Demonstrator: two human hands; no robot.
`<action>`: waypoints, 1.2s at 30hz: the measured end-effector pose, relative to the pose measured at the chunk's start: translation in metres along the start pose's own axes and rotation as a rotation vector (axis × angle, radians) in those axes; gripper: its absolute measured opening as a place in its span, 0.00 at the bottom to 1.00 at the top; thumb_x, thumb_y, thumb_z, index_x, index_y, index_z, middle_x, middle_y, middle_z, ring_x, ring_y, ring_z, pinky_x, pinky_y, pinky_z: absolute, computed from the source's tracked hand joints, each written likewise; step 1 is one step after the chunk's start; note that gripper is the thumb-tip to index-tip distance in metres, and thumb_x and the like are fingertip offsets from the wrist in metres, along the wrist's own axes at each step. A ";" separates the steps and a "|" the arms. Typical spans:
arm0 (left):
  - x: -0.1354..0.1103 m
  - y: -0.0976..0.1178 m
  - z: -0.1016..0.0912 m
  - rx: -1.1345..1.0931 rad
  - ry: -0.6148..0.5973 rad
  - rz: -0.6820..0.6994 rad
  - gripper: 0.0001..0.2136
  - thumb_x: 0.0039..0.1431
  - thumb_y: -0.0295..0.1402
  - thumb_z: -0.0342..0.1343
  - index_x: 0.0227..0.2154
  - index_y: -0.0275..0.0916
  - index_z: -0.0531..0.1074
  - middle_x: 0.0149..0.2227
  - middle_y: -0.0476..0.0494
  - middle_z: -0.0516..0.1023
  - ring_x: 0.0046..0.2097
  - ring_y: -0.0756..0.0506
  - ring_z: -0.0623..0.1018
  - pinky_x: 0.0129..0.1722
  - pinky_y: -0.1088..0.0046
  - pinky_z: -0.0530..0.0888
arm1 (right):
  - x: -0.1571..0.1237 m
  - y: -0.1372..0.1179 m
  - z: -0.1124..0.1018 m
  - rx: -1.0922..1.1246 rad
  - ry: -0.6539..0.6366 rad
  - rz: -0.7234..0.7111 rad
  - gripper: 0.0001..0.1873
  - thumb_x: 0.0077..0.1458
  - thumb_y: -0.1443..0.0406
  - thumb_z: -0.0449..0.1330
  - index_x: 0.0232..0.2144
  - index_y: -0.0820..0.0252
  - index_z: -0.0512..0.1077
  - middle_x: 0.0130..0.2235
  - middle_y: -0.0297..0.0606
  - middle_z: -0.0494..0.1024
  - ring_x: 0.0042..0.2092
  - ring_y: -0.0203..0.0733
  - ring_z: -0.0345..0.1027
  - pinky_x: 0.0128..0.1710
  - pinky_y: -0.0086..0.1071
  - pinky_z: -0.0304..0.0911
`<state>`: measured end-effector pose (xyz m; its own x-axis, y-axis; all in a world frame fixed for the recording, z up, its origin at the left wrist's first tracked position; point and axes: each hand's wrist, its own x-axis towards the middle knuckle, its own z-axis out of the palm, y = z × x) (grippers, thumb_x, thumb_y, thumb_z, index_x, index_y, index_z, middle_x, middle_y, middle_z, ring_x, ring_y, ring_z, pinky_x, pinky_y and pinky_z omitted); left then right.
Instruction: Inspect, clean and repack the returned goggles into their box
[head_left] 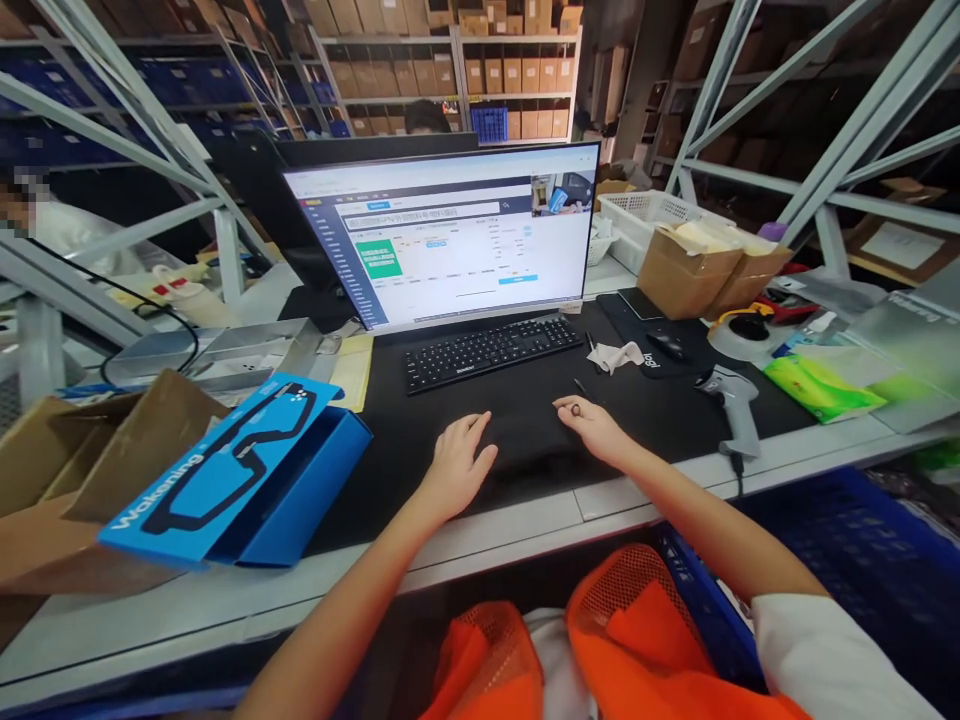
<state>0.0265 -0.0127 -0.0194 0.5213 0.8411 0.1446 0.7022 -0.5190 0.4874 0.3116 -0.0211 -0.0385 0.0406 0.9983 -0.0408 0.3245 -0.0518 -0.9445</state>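
My left hand (459, 462) is over the black desk mat (517, 440), its fingers stretched forward and apart, holding nothing. My right hand (596, 432) is closed, with the fingers curled and the thumb pressed in. A small dark round thing shows at its fingers, and a slim dark pen-like tip (580, 387) pokes out just beyond them. I cannot tell whether the hand grips it. In front of both hands lies a black keyboard (495, 353) below a lit monitor (457, 240). Left of my left hand, an open blue box (300, 490) with "Wakening" on its lid leans over the mat.
At the right lie a grey barcode scanner (735, 405), a mouse (666, 345), a crumpled tissue (616, 356), a green packet (821, 385) and a tape roll (746, 330). Cardboard boxes (686, 268) stand behind; an open carton (142, 440) is at the left. A blue crate (847, 540) sits below the desk edge.
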 end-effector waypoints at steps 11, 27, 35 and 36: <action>0.015 0.027 -0.033 0.235 0.132 0.521 0.23 0.56 0.37 0.65 0.54 0.41 0.71 0.62 0.32 0.65 0.67 0.28 0.60 0.63 0.43 0.66 | -0.004 -0.110 0.047 -0.347 -0.107 -0.477 0.12 0.64 0.68 0.53 0.36 0.62 0.77 0.51 0.44 0.75 0.50 0.41 0.70 0.56 0.37 0.63; 0.015 0.039 -0.035 -0.051 0.711 0.345 0.18 0.58 0.41 0.65 0.47 0.44 0.67 0.55 0.38 0.68 0.58 0.37 0.71 0.59 0.49 0.70 | 0.014 -0.028 0.033 0.304 -0.492 -0.232 0.48 0.41 0.44 0.73 0.59 0.56 0.64 0.62 0.50 0.69 0.63 0.52 0.64 0.62 0.48 0.59; -0.024 0.043 -0.049 0.051 0.705 0.216 0.30 0.61 0.52 0.57 0.61 0.46 0.59 0.70 0.33 0.48 0.71 0.30 0.54 0.64 0.44 0.63 | 0.015 -0.023 0.035 0.337 -0.364 -0.263 0.42 0.36 0.54 0.77 0.54 0.59 0.72 0.52 0.44 0.79 0.54 0.56 0.73 0.57 0.50 0.66; -0.043 0.030 -0.059 0.147 0.798 0.179 0.28 0.60 0.48 0.60 0.60 0.48 0.61 0.70 0.36 0.50 0.72 0.29 0.51 0.66 0.42 0.60 | 0.016 -0.017 0.034 0.363 -0.314 -0.223 0.41 0.35 0.54 0.77 0.52 0.58 0.73 0.50 0.44 0.80 0.52 0.56 0.74 0.56 0.50 0.66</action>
<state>-0.0033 -0.0558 0.0395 0.1693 0.5702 0.8038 0.7264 -0.6235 0.2893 0.2747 -0.0030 -0.0338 -0.2953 0.9463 0.1314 -0.0581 0.1195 -0.9911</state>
